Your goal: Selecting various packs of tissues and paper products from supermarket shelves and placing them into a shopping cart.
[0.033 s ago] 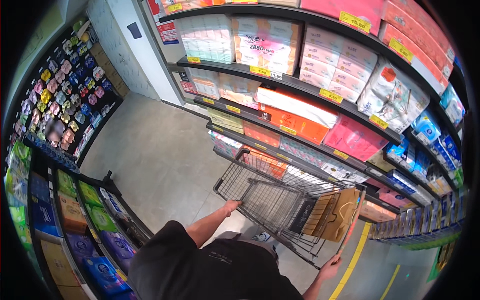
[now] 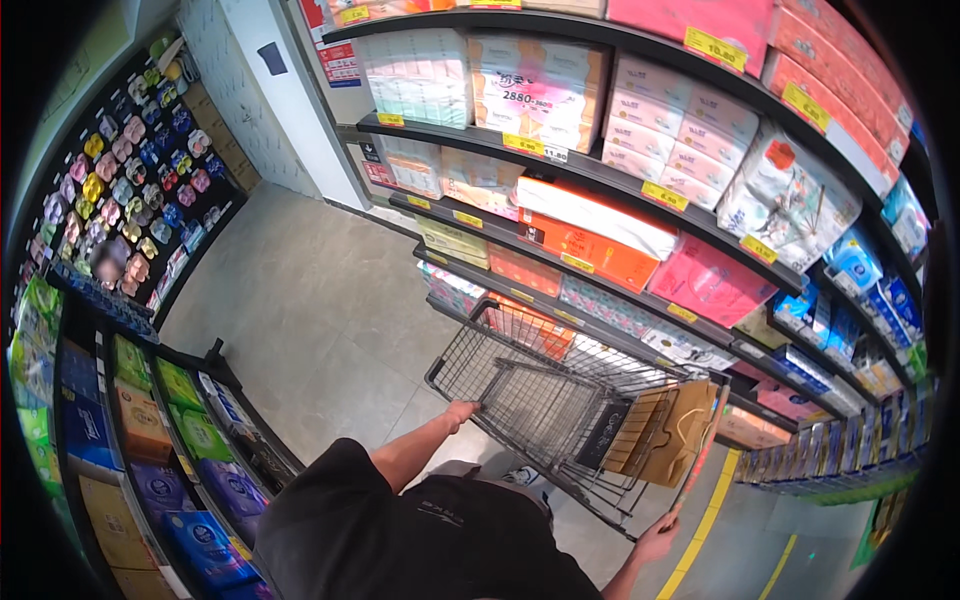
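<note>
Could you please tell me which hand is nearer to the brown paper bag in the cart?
The right hand is nearer: it holds the handle bar close to the bag. The left hand is farther away, on the side of the cart, left of the bag.

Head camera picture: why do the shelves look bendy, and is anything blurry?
Head view: the wide lens bends the shelf edges; corners go black; in that view, a smudgy blur sits over the slipper rack; the shopping cart looks clear.

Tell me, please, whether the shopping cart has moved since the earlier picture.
No, not noticeably: the shopping cart sits in practically the same place against the yellow floor line.
</note>
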Available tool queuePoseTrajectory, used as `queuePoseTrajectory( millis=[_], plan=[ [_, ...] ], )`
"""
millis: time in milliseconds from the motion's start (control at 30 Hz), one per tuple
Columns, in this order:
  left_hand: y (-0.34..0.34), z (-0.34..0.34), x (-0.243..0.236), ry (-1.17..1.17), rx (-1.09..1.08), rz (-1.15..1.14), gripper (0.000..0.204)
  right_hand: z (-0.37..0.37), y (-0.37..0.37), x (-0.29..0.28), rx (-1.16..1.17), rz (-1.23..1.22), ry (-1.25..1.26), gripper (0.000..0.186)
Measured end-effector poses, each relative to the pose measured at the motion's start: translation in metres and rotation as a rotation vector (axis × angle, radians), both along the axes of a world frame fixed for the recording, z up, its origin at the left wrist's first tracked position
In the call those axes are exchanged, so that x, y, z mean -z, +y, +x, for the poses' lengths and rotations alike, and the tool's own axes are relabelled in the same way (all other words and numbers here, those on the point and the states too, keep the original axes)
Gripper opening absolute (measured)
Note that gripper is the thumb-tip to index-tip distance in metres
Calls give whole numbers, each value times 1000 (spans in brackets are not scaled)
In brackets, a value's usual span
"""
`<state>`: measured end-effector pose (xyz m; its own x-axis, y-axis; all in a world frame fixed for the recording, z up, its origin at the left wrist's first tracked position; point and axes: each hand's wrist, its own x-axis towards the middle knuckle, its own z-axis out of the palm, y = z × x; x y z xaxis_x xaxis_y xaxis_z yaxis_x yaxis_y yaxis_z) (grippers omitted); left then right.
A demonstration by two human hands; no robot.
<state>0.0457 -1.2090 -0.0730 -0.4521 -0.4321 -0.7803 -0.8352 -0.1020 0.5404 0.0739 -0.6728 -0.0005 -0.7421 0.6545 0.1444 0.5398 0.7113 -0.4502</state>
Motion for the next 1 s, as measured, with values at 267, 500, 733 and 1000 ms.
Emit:
queuePoseTrajectory(
  millis=[267,500,733,1000],
  plan=[
    [-73,12,12,-85,415,119,57,-2,-43,-10,16,122,-19,38],
    [-230,-87,-91,407,835,258,37,2,-50,5,-20,210,38,43],
    [-427,-228,-306,1185,345,-319,43,35,-167,39,400,184,286,51],
    [-535,-356,-457,1528,440,-1587,52,43,-386,60,84,19,180,52]
  ],
)
